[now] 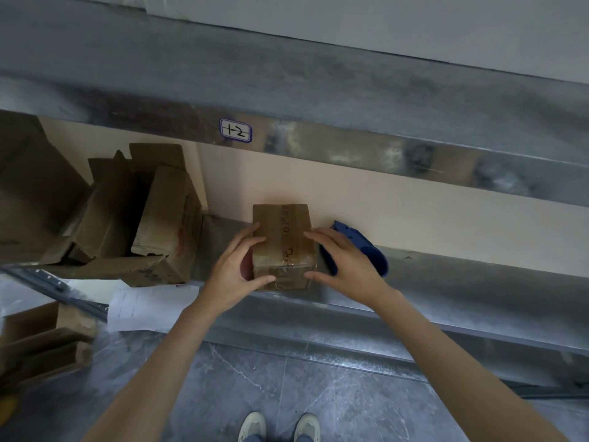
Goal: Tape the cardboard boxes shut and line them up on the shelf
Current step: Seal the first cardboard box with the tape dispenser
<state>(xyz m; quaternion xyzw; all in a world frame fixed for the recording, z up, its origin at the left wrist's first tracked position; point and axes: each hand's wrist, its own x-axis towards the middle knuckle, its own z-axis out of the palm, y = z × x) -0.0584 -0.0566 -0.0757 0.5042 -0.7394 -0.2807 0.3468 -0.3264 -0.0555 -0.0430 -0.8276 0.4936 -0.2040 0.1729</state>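
Left hand (234, 271), right hand (345, 261) fingers (318, 236) curled on small brown taped cardboard box (282, 240); we should push it square along grey metal shelf (462, 277).

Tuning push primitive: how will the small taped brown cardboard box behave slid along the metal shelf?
Likely stiff: the small taped brown cardboard box has sealed flaps, square edges. Probably slides easily: glossy tape on its front, smooth metal shelf. Flat base, unlikely to tip.
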